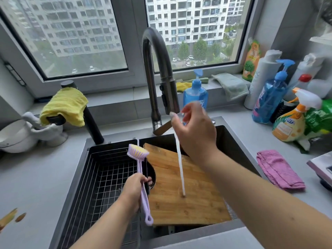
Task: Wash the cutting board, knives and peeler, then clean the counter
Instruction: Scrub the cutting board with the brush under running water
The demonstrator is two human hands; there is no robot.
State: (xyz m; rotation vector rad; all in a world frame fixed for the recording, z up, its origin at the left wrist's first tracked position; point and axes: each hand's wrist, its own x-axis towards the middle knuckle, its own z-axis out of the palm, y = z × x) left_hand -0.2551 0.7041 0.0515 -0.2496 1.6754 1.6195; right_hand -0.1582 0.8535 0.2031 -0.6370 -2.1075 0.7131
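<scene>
From the head camera, the cutting board [186, 187] lies tilted in the right half of the sink [239, 151], filling the lower centre of the frame, its far corner propped against the back wall. A thin stream of water [180, 166] falls from the tap [158, 72] at centre and strikes the middle of the board, which seems placed there so the flow runs down its slope and off the low edge.

The left hand [136, 186], at lower centre-left, has its fingers curled round the handle of a lilac dish brush [141, 169], bristles up and away from the board; it looks held ready for scrubbing once the wood is wet. The right hand [194, 130] is raised just right of the tap's spout, fingers loosely bent and holding nothing, close to the tap lever [162, 129], probably to adjust the flow.

A wire rack [107, 177] sits in the left half of the sink. No knives or peeler can be made out. On the table, a pink cloth [278, 169] lies at right, spray and soap bottles [195, 92] crowd the upper right, and a yellow cloth [62, 106] drapes over a dark fixture at upper left. Scraps [10, 217] at the lower left edge suggest the table has not yet been wiped.
</scene>
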